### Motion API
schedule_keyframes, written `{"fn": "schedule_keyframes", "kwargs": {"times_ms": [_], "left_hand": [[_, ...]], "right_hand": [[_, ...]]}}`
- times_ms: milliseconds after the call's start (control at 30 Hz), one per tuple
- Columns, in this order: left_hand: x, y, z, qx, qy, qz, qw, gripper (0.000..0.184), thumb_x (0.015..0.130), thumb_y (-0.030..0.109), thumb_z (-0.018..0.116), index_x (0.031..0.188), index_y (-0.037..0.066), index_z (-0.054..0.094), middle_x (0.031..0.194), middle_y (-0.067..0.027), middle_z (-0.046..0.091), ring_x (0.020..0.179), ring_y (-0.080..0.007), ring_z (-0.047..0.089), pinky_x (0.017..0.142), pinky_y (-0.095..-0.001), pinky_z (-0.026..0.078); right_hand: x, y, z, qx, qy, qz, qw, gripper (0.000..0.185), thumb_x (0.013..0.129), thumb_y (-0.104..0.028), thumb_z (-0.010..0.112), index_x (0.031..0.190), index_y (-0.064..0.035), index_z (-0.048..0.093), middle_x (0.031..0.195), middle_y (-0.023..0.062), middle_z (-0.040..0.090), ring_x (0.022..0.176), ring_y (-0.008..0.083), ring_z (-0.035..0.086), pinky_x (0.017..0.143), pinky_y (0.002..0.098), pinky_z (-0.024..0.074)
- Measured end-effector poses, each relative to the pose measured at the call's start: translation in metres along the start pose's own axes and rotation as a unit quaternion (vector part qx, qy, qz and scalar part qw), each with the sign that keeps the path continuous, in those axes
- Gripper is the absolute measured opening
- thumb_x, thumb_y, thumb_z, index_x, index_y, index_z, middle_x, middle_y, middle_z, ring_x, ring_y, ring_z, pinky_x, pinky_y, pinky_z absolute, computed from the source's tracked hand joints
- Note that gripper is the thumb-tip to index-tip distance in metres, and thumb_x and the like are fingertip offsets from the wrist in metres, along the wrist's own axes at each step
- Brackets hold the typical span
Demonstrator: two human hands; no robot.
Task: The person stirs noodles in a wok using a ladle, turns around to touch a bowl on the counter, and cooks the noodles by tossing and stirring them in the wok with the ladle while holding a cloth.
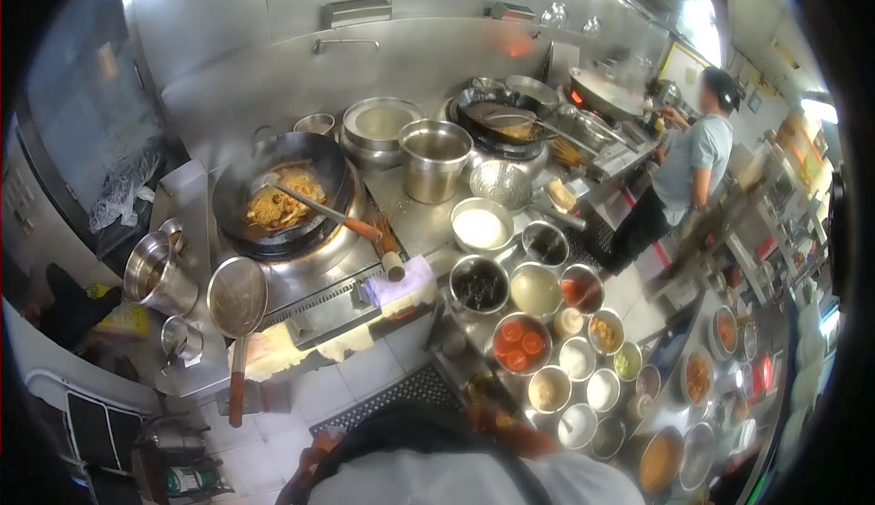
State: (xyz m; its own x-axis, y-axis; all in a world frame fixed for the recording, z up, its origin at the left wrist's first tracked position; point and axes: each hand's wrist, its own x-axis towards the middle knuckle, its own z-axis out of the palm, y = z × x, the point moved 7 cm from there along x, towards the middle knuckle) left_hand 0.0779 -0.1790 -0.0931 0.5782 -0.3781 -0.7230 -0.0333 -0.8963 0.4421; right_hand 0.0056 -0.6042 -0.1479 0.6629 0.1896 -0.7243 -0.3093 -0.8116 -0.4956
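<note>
At the bottom edge, my left hand (pixel 321 450) shows in part beside my body, its fingers unclear. My right hand (pixel 501 425) is a blur by the seasoning bowls, and what it holds, if anything, cannot be made out. A black wok (pixel 228 197) sits on the left burner with brown noodles (pixel 287 200) in it. The ladle (pixel 333 215) rests in the wok, its wooden handle over the rim, touched by neither hand. A round mesh strainer (pixel 237 297) lies at the counter's front edge, handle hanging over.
Bowls of sauces and seasonings, among them a red one (pixel 522 343), fill the counter at right. Steel pots (pixel 436 160) stand behind. A second wok (pixel 499 120) holds food. A person (pixel 697 154) stands at a far wok. Left of the strainer is a metal pot (pixel 162 275).
</note>
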Motion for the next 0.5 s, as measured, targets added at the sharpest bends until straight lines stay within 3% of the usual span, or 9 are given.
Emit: {"fn": "schedule_keyframes", "kwargs": {"times_ms": [167,267,367,467,500], "left_hand": [[0.007,0.038,-0.021,-0.012,0.037,0.008,0.999,0.043,0.084,0.043,0.054,0.107,0.009,0.064,0.116,-0.0230,0.058,0.114,-0.0372,0.052,0.097,-0.0449,0.041],[-0.001,0.033,-0.036,-0.079,0.109,-0.112,0.985,0.047,0.080,0.044,0.060,0.112,0.010,0.063,0.117,-0.0213,0.059,0.113,-0.0357,0.054,0.095,-0.0429,0.043],[0.005,0.038,-0.050,-0.081,0.184,-0.023,0.979,0.040,0.078,0.040,0.063,0.105,0.010,0.066,0.098,-0.0180,0.066,0.093,-0.0310,0.063,0.083,-0.0396,0.049],[0.006,0.042,-0.076,-0.239,0.239,0.000,0.941,0.035,0.081,0.034,0.066,0.104,0.007,0.065,0.093,-0.0149,0.067,0.090,-0.0267,0.064,0.080,-0.0391,0.050],[0.005,0.048,-0.089,-0.354,0.228,0.019,0.907,0.035,0.082,0.032,0.065,0.106,0.007,0.063,0.094,-0.0133,0.067,0.090,-0.0262,0.064,0.080,-0.0376,0.050]], "right_hand": [[-0.027,0.001,-0.021,-0.049,0.173,-0.073,0.981,0.025,0.082,-0.022,0.052,0.093,-0.0058,0.068,0.082,0.0168,0.067,0.068,0.0281,0.065,0.062,0.0395,0.0535],[0.019,0.050,0.002,0.010,0.112,-0.116,0.987,0.026,0.085,-0.025,0.051,0.092,-0.0066,0.068,0.082,0.0162,0.067,0.067,0.0265,0.065,0.061,0.0387,0.0527],[0.053,0.079,0.023,0.011,0.080,-0.186,0.979,0.028,0.087,-0.028,0.049,0.090,-0.0074,0.068,0.083,0.0156,0.067,0.067,0.0249,0.064,0.061,0.0378,0.0518],[0.059,0.066,0.008,0.043,0.029,-0.104,0.993,0.027,0.087,-0.027,0.050,0.091,-0.0061,0.067,0.083,0.0147,0.067,0.068,0.0236,0.064,0.062,0.0368,0.0519],[0.059,0.056,0.001,0.048,0.021,-0.091,0.994,0.027,0.087,-0.026,0.051,0.091,-0.0057,0.067,0.083,0.0144,0.067,0.068,0.0232,0.064,0.063,0.0365,0.0520]]}}
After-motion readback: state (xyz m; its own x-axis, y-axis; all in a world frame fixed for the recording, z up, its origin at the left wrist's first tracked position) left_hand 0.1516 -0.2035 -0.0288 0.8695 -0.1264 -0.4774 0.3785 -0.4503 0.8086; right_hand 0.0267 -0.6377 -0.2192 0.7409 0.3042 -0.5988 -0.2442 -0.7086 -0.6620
